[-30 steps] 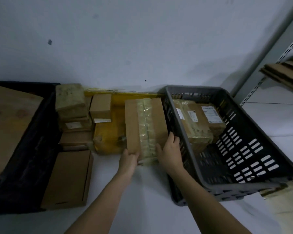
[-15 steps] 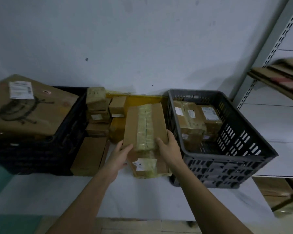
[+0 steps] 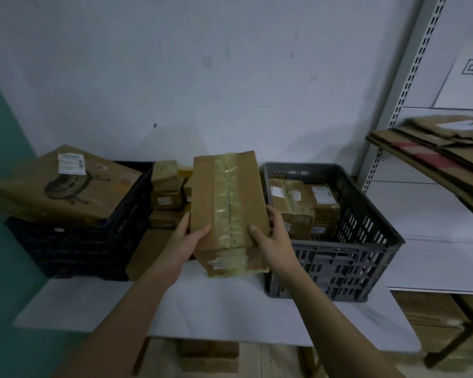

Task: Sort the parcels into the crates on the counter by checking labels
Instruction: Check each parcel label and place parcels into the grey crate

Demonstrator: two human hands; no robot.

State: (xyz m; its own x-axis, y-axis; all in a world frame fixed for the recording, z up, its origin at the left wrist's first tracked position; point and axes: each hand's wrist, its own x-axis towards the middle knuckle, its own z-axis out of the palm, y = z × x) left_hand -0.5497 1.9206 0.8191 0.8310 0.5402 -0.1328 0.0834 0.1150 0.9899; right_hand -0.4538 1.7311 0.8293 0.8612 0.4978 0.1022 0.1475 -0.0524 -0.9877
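Observation:
A tall brown cardboard parcel (image 3: 225, 197) with a strip of clear tape down its middle is lifted off the white counter (image 3: 202, 304), tilted toward me. My left hand (image 3: 185, 242) grips its lower left edge and my right hand (image 3: 271, 237) its lower right edge. A small white label shows on the parcel's near bottom face. The grey crate (image 3: 366, 241) to the right holds several taped parcels with labels. The black crate (image 3: 74, 241) to the left carries a large flat box (image 3: 66, 186) with a white label on top.
Small brown parcels (image 3: 167, 186) are stacked against the wall between the crates, and a flat box (image 3: 148, 252) lies beside the black crate. A metal shelf (image 3: 434, 165) with flattened cardboard stands to the right. More boxes sit under the counter.
Both hands have raised the taped parcel from the counter and tipped it up, so its near bottom face with the small label now shows. The view has pulled back.

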